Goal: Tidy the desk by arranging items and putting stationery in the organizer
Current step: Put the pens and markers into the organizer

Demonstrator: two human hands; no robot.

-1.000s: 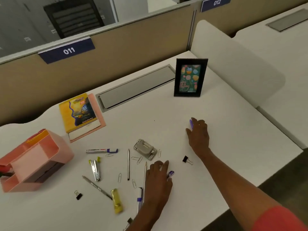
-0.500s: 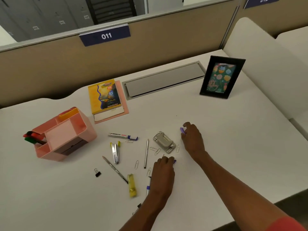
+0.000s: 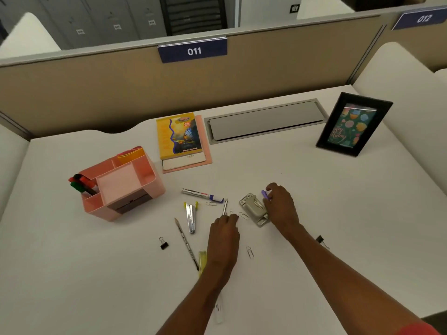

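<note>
While the view swings left and brings the organizer [image 3: 95, 207] fully into sight, both arms close in on the middle of the clutter. The right grip [image 3: 281, 209], a second ago out on bare worktop [image 3: 350, 213] well apart from the grey punch [image 3: 254, 209], now lies against the punch's right side. It pinches a small purple piece [image 3: 264, 194] between thumb and forefinger, as it did then. The left grip [image 3: 223, 234] is up from the pens nearer the person and now sits at the lower end of the silver pen [image 3: 225, 206], fingers curled down over it. Whether they have closed on the pen, or carry anything beneath, cannot be told.

The organizer stands at the left of the worktop, well apart from both grips, with markers [image 3: 81, 183] upright in its near-left compartment. The white marker [image 3: 202, 194], stapler [image 3: 191, 216], pencil [image 3: 185, 240], highlighter [image 3: 202, 257], binder clip [image 3: 163, 243] and paperclip [image 3: 249, 252] lie loose, arranged as before.

Nothing new has gone into the organizer, then. The shift reads as gathering: one item is in hand, a second is being reached for, and the carry across to the organizer is yet to come.
</note>
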